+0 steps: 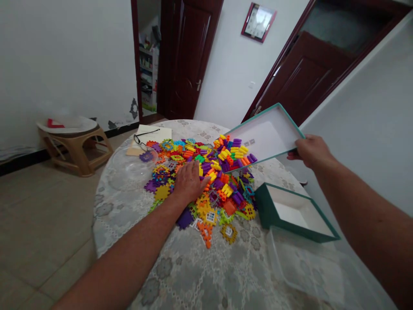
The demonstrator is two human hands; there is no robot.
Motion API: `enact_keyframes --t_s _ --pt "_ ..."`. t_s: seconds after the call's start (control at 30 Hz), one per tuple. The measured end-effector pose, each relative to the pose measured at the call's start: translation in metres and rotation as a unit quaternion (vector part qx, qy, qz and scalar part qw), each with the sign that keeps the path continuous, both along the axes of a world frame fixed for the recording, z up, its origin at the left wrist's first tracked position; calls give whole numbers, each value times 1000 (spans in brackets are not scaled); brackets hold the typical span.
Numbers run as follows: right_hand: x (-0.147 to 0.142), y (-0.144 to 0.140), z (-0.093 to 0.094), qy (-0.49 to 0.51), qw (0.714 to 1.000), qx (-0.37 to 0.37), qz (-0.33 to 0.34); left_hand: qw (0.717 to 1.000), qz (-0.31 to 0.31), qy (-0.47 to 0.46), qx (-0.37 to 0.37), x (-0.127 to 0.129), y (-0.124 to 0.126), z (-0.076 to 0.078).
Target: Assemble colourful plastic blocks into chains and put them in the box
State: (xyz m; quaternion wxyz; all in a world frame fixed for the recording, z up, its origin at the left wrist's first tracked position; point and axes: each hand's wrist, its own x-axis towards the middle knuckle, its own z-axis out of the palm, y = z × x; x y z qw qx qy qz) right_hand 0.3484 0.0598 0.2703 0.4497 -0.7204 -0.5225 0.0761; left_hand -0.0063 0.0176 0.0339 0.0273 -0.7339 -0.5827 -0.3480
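A heap of colourful plastic building pieces [206, 181] lies on the round table [200, 267]. My left hand [189, 181] rests palm down on the heap, fingers spread over the pieces. My right hand [310, 150] grips the far right edge of a tilted, teal-rimmed box lid [267, 135], whose low end holds several pieces sliding out onto the heap. A teal box base [295, 213], white inside, stands upright just right of the heap.
Black glasses [142, 140] lie on a notepad [151, 137] at the table's far side beside a clear lid [129, 165]. A clear plastic tray [306, 267] sits near right. A tan stool [75, 144] stands left on the floor. The wall is close on the right.
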Motion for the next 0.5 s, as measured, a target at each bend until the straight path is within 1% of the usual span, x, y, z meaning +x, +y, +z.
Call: enact_keyframes --t_s 0.1,0.17,0.27,0.4,0.5 --pt "-16 -6 9 -46 998 -23 -19 1000 4 -3 9 0 0 -1" --pt "-23 -8 15 -101 994 -34 -38 1000 4 -5 15 0 0 -1" --pt "-28 -11 23 -186 980 -28 -66 1000 10 -5 16 0 2 -3" --pt "-33 -15 28 -289 954 21 -70 1000 17 0 20 1 5 -7" --pt "-37 -19 23 -348 932 76 -68 1000 18 2 19 1 5 -6"
